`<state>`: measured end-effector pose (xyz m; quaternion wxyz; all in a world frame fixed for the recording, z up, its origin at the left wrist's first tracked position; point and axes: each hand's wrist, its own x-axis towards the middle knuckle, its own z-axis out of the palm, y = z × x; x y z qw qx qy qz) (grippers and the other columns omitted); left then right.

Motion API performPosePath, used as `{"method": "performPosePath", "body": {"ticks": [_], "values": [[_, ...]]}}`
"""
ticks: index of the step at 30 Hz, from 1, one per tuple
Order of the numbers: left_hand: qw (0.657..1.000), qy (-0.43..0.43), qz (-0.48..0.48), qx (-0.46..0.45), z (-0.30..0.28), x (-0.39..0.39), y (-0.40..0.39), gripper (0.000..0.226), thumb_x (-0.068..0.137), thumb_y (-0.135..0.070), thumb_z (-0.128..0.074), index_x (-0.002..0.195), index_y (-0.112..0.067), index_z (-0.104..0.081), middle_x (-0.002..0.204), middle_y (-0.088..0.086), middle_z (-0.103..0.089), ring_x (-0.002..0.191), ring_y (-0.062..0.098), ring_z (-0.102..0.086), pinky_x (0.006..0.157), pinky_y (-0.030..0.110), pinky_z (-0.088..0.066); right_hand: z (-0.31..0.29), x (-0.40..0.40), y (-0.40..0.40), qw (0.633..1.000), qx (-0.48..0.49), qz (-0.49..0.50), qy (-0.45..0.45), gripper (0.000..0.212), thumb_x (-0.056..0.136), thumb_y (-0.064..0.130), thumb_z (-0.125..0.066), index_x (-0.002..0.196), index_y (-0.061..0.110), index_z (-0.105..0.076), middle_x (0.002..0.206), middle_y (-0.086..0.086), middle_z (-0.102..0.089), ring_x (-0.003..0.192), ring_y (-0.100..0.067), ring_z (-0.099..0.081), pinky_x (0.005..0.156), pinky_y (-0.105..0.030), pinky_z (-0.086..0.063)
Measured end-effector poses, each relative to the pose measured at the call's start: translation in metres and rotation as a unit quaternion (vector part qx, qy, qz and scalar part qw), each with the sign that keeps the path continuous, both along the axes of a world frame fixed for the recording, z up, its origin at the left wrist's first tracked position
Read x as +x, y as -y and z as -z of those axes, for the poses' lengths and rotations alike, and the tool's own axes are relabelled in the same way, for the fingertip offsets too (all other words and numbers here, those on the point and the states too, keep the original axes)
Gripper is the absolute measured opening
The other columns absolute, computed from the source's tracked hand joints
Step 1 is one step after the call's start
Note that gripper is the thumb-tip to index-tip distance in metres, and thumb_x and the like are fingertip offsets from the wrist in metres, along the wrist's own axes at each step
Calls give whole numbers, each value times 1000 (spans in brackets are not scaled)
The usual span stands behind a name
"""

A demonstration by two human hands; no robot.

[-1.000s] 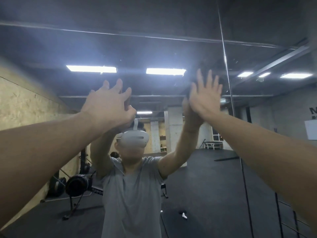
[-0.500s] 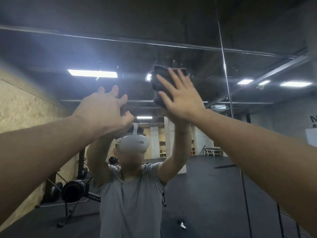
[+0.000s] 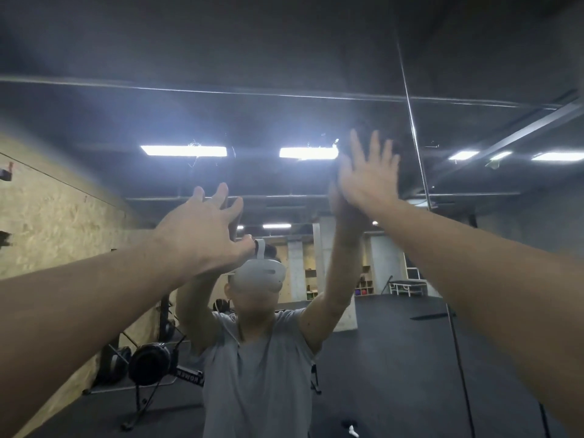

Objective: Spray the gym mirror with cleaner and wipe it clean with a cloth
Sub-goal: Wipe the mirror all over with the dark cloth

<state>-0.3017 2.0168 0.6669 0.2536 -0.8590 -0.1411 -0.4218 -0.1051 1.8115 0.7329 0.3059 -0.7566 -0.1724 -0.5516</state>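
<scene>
Right hand (image 3: 368,175) flat, fingers spread, pressing a dark cloth (image 3: 355,134) high on the mirror (image 3: 284,58). Left hand (image 3: 202,229) open, fingers apart, empty. Risk: the barely pinned cloth slipping, bare palm smearing glass.

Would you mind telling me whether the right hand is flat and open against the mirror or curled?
Open: the right hand lies flat toward the mirror, fingers straight and spread. A dark cloth barely shows behind it.
</scene>
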Motion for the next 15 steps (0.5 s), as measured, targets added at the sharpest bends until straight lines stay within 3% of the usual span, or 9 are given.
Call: {"method": "performPosePath", "body": {"ticks": [5,9,11,15], "values": [[1000,7,12,-2,-1,-3,0,71,95,-65,-31,158,-33,-23,170,1,-11,148,32,-27,109,44,-42,12,-63,-90,975,-187,-29,116,57,108,48,-21,163,40,-8,172,-1,2,158,-29,8,125,-48,11],[1000,9,15,-11,0,-2,2,71,94,-63,-34,158,-32,-26,170,0,-13,146,33,-26,110,45,-39,16,-71,-101,951,-267,-53,144,54,109,48,-21,162,44,-10,172,3,1,158,-25,8,125,-46,11],[1000,5,7,-14,-1,-3,3,72,93,-64,-31,158,-32,-25,169,-1,-12,145,31,-27,108,44,-40,8,-63,-86,954,-262,-41,140,54,109,48,-20,162,44,-11,172,3,-1,158,-25,5,125,-45,7],[1000,-3,1,-12,-4,-5,5,69,94,-64,-27,156,-35,-27,169,-1,-15,144,29,-32,105,44,-45,-12,-29,-42,987,-137,-31,75,56,108,49,-21,162,41,-11,173,1,-1,158,-26,3,127,-47,2]]}}
